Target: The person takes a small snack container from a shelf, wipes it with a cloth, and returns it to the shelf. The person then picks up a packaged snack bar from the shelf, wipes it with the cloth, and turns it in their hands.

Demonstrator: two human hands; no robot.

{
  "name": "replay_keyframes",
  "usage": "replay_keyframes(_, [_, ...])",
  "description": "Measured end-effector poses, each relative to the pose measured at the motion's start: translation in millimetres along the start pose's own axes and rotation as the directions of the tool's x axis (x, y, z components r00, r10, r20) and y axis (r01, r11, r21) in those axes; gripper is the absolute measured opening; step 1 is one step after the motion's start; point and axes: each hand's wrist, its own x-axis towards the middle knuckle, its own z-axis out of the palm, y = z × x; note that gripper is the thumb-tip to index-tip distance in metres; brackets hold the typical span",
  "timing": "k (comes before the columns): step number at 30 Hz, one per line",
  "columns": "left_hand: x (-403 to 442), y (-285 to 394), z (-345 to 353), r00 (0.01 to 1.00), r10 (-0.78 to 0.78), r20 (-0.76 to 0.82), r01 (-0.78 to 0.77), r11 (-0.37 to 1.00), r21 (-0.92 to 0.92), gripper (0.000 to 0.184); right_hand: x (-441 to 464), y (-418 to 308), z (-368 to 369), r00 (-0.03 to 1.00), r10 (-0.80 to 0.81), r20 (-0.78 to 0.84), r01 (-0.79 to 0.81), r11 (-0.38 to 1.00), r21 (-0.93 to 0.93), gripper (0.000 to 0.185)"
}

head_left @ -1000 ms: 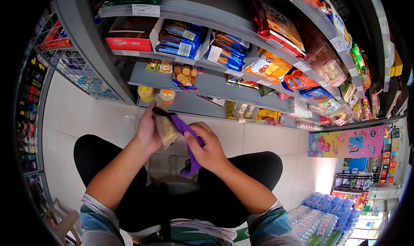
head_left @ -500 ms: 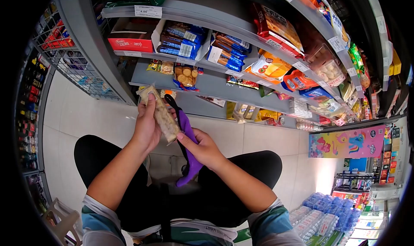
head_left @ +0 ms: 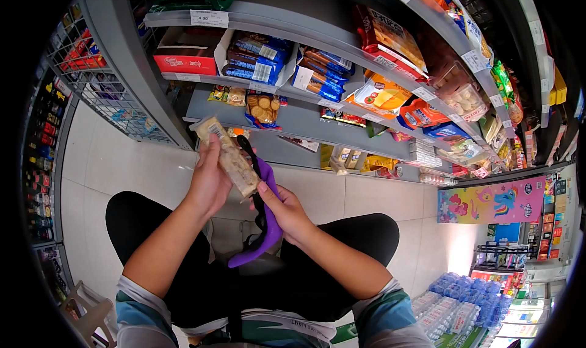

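Observation:
A pale snack in a clear, long wrapper with a barcode near its upper end is held up before me at a slant. My left hand is closed around its left side, thumb on top. My right hand is closed too, its thumb at the lower end of the pack. A purple cloth-like piece with a black strap hangs from my right hand, its lower end over my lap. The fingers behind both things are hidden.
Grey shelves stand ahead, with blue snack packs, a red box and biscuits. A wire rack is at the left. Bottled water packs and a stool stand at the lower sides.
The wrapped snack has turned slightly, showing its barcode more clearly. The purple piece's lower end has swung left. Both hands keep their hold.

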Motion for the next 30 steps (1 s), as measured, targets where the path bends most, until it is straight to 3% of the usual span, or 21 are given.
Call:
replay_keyframes(3, [0,2,-2,1.000,-0.018,-0.001,0.018,0.998,-0.066,0.041,3,3,-1,0.996,-0.075,0.057,0.070,0.994,0.082,0.044])
replay_keyframes(6, [4,1,-8,0.999,-0.035,-0.004,0.034,0.991,-0.127,0.040,6,6,-7,0.960,-0.030,0.277,0.052,0.996,-0.072,0.036])
replay_keyframes(8, [4,0,-9,1.000,-0.026,-0.011,0.024,0.988,-0.150,0.040,7,12,-3,0.948,-0.026,0.316,0.070,0.989,-0.130,0.035])
replay_keyframes(10, [1,1,3,0.992,0.079,-0.094,-0.074,0.996,0.055,0.042,4,16,-1,0.933,-0.016,0.359,0.103,0.969,-0.224,0.033])
replay_keyframes(11, [-1,1,5,0.992,0.079,-0.096,-0.074,0.996,0.055,0.042,4,15,0,0.933,-0.015,0.360,0.102,0.969,-0.225,0.033])
replay_keyframes(15, [-8,1,9,0.989,0.143,-0.019,-0.132,0.951,0.278,0.049,7,10,-7,0.941,0.011,0.338,0.111,0.934,-0.339,0.034])
replay_keyframes(17, [-9,-2,5,0.987,0.164,-0.003,-0.152,0.925,0.349,0.051,7,5,-12,0.961,-0.017,0.276,0.097,0.955,-0.281,0.036])
replay_keyframes(19, [-8,-7,-3,0.942,0.270,0.200,-0.336,0.746,0.575,0.056,1,-9,-11,0.973,-0.061,0.222,0.122,0.955,-0.270,0.037])
replay_keyframes(21, [-16,-5,-3,0.948,0.212,0.237,-0.316,0.711,0.628,0.059,1,-24,-15,0.996,-0.076,0.052,0.079,0.995,-0.058,0.036])
replay_keyframes(23, [-20,-6,1,0.938,0.125,0.322,-0.333,0.578,0.745,0.054,8,-23,-24,0.988,-0.153,-0.006,0.151,0.983,-0.106,0.036])
replay_keyframes(25, [-24,-4,4,0.945,0.054,0.322,-0.286,0.610,0.739,0.051,14,-23,-34,0.926,-0.365,-0.099,0.331,0.908,-0.258,0.035])
replay_keyframes(27, [-26,-4,5,0.945,-0.056,0.322,-0.238,0.556,0.796,0.051,9,-34,-41,0.923,-0.352,-0.154,0.304,0.915,-0.266,0.035])
replay_keyframes(29, [-28,0,9,0.945,-0.121,0.303,-0.199,0.523,0.829,0.050,2,-45,-38,0.911,-0.296,-0.286,0.262,0.953,-0.153,0.037])
replay_keyframes(30, [-29,1,11,0.942,-0.184,0.279,-0.160,0.486,0.859,0.050,3,-46,-41,0.903,-0.352,-0.247,0.307,0.930,-0.202,0.034])
